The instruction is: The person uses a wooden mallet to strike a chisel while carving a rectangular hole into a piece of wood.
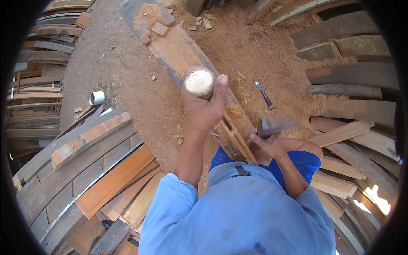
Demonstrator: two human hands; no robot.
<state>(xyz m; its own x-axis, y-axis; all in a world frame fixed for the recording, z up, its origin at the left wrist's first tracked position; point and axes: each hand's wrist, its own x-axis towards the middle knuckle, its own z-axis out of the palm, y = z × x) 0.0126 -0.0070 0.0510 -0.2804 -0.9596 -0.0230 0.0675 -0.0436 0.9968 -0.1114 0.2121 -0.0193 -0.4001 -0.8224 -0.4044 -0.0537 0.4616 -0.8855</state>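
Observation:
My left hand [203,111], raised over the long plank, is closed around a round thing with a pale, rough, shiny end [199,82]; its body is hidden by the fingers. On the right, near my knee, my right hand [270,143] grips a dark block-shaped tool [265,127], part of it smeared by motion. Below my hands runs the worn plank [180,50], strewn with sawdust at its far end. A narrow grooved wood strip [236,137] lies along its near end, between my legs. A chisel [264,95] rests on the sawdust right of the plank.
Stacked boards [97,148] crowd the left front, and more timber [352,78] lines the right side. A white cup [97,97] lies tipped on the dirt at left. A small wood block [160,29] sits on the plank, and several offcuts [207,23] lie beyond.

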